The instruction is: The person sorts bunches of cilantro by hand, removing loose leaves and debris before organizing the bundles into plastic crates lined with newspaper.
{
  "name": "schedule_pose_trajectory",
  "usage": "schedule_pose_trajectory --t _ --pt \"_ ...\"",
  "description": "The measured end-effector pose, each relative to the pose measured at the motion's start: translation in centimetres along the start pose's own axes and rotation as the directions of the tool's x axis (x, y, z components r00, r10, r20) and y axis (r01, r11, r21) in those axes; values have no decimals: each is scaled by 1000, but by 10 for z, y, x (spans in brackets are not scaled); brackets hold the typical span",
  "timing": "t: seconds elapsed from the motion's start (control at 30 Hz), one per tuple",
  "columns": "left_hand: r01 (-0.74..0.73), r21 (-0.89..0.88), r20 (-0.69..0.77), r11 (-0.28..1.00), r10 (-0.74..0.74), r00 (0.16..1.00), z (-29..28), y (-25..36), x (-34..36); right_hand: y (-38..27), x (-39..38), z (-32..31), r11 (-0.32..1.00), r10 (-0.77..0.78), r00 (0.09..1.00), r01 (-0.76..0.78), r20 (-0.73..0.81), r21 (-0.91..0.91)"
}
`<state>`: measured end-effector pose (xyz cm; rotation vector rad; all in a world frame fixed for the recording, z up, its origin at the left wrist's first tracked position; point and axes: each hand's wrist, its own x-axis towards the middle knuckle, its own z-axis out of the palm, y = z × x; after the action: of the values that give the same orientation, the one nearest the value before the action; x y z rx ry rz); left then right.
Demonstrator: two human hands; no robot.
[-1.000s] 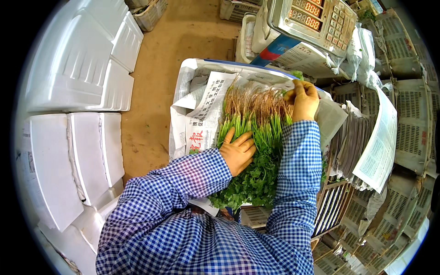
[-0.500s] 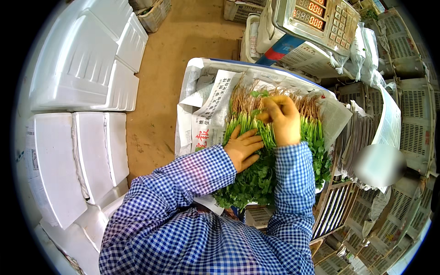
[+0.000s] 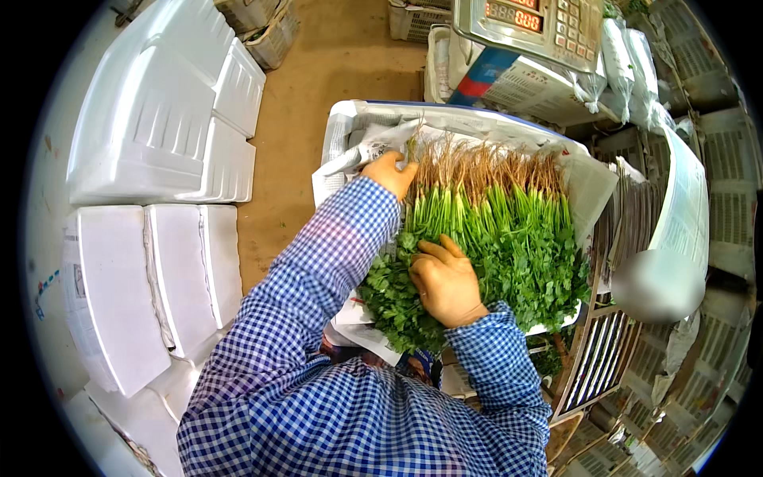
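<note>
Left hand (image 3: 389, 173) at the roots (image 3: 501, 163), right hand (image 3: 447, 282) on the leaves (image 3: 540, 274)

They're apart, and from where I'm standing I can't tell if either's gripping. Greens (image 3: 485, 215) lie in a paper-lined container (image 3: 477, 110), near a scale (image 3: 548, 36). I'd keep a light palm on those leaves: less bruising, and the stems (image 3: 429, 208) should stay lined up.

Silver digital scale with keypad (image 3: 531, 30): cut by upper edge. Pale hanging printed sheet (image 3: 685, 195): lower end blurred. Green leafy, brown-rooted herbs (image 3: 505, 219): some leaves hidden under bare, curled right hand (image 3: 447, 285).
</note>
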<state>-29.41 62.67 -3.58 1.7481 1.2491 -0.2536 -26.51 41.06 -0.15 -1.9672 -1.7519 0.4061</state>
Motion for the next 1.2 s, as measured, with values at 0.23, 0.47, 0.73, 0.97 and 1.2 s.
schedule_pose_trajectory --t 0.23,0.47,0.73,0.97,1.2 --pt "12 -254 12 967 -9 1000 -1 -8 31 16 -21 8 997 10 994 -1 -112 75" --pt "-229 -607 -258 761 84 963 -31 9 1 18 -28 14 998 25 982 -14 -185 61" --pt "-574 -698 -498 429 285 819 -125 21 -78 21 -29 17 996 27 987 -14 -161 84" --pt "-59 -623 232 780 256 938 -53 -35 -80 -2 -31 -27 965 108 948 -28 -300 261" --pt "123 -412 306 903 10 952 39 -36 -36 28 -51 -8 955 294 941 -298 -168 3"
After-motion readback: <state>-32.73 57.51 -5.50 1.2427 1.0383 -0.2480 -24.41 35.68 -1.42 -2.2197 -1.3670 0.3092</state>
